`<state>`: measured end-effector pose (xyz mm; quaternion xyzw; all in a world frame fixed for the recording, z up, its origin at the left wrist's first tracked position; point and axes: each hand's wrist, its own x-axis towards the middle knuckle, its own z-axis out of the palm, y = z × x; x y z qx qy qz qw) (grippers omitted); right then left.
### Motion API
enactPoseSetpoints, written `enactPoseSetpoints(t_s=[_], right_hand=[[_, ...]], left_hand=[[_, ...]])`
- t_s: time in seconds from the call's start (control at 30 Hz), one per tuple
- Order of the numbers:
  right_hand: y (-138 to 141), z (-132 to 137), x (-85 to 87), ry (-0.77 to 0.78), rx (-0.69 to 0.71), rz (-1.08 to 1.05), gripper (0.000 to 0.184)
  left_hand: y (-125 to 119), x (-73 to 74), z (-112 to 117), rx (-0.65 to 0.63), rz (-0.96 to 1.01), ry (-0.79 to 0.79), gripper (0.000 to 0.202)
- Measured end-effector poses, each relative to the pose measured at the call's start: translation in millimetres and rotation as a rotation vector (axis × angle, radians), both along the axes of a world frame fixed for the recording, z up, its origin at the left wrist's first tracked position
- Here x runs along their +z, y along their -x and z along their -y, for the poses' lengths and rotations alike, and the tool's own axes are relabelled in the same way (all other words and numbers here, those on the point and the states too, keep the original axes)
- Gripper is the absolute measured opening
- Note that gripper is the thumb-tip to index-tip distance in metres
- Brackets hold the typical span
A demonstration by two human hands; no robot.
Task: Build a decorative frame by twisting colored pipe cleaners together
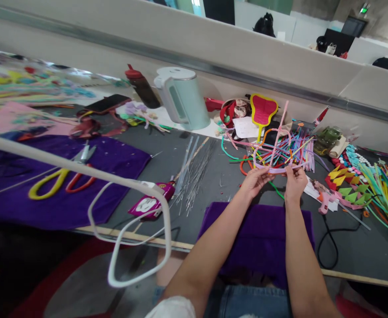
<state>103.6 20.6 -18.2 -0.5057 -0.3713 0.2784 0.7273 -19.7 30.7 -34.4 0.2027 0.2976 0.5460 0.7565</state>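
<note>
Both my hands hold a pink frame bent from pipe cleaners (pixel 274 152), raised above the desk with an upright stem in its middle. The fingers of my left hand (pixel 257 181) are closed on the lower left of its bottom edge. My right hand (pixel 294 180) pinches the same edge further right. Behind the frame lies a heap of cut pipe cleaners (pixel 302 152) in many colours. A red heart-shaped piece with a yellow rim (pixel 263 110) stands just behind the frame. Below my wrists a folded purple cloth (pixel 256 234) hangs over the desk edge.
Scissors (pixel 53 181) lie on a purple cloth (pixel 121 159) at left. A pale kettle (pixel 187 99) and a dark bottle (pixel 144 90) stand by the partition. A pink glue gun (pixel 325 201) with a black cord lies right. A white curved tube (pixel 81 165) crosses the left foreground.
</note>
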Motion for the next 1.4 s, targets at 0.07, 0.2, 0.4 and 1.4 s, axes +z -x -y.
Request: enactPoseSetpoints(t_s=[0.07, 0.2, 0.4, 1.4], right_hand=[[0, 0, 0.7, 0.003, 0.001, 0.004, 0.031], [1, 0, 0.1, 0.012, 0.013, 0.011, 0.033], [-3, -1, -2.6, -0.009, 0.005, 0.007, 0.03], [3, 4, 0.6, 0.011, 0.053, 0.009, 0.032]], left_hand=[[0, -0.7, 0, -0.002, -0.004, 0.004, 0.014], [0, -0.5, 1, 0.02, -0.009, 0.001, 0.014], [5, 4.1, -1, -0.002, 0.027, 0.044, 0.018], [-6, 6.6, 6, 0.04, -0.139, -0.064, 0.016]])
